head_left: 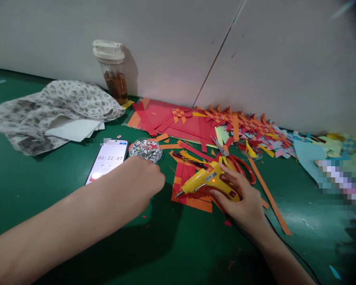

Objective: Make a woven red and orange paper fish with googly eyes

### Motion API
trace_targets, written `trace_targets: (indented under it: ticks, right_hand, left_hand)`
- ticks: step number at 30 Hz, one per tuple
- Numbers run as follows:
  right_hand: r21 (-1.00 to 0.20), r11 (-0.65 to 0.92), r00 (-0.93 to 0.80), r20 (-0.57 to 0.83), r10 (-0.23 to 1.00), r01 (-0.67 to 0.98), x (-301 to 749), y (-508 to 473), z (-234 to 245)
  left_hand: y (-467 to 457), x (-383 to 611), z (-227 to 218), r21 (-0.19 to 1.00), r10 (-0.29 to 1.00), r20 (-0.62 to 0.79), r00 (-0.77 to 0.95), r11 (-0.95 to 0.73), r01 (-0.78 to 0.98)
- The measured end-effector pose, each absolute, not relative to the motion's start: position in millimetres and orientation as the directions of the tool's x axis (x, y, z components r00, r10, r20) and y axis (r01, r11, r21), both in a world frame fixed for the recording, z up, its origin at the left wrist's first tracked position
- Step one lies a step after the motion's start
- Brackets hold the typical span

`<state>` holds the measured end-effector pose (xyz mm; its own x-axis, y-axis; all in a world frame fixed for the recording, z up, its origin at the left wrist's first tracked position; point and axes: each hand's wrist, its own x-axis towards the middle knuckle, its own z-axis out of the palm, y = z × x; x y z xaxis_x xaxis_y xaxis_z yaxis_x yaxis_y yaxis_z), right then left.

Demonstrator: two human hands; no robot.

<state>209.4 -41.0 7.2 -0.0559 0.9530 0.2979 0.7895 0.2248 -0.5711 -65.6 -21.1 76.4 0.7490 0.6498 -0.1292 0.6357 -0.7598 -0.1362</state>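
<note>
My right hand grips a yellow hot glue gun by its handle. An orange light glows on its side, and its nozzle points left and down over a square of woven red and orange paper strips. Across from it, my left hand reaches to a round clear dish of googly eyes. The fingers look curled in at the dish's near side; their tips and anything in them are hidden behind the hand. Scissors with red handles lie just beyond the glue gun.
A phone showing a timer lies left of the dish. Behind are a patterned cloth, a lidded cup of brown drink, red paper sheets and woven paper fish. A black cord runs toward the lower right.
</note>
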Motion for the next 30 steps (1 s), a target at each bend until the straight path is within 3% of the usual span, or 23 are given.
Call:
trace_targets:
  ticks: [5, 20, 30]
  right_hand:
    - [-0.594, 0.228, -0.051, 0.298, 0.953, 0.772, 208, -41, 8]
    - [-0.550, 0.242, -0.052, 0.338, 0.940, 0.800, 204, -43, 10]
    - [-0.574, 0.253, -0.055, 0.340, 0.939, 0.779, 207, -42, 8]
  left_hand:
    - [-23, -63, 84, -0.137, 0.641, -0.168, 0.749, -0.767, 0.626]
    - [-16, -70, 67, -0.119, 0.629, -0.060, 0.775, -0.776, 0.620]
    - [-16, -63, 81, -0.074, 0.594, -0.134, 0.793, -0.804, 0.590]
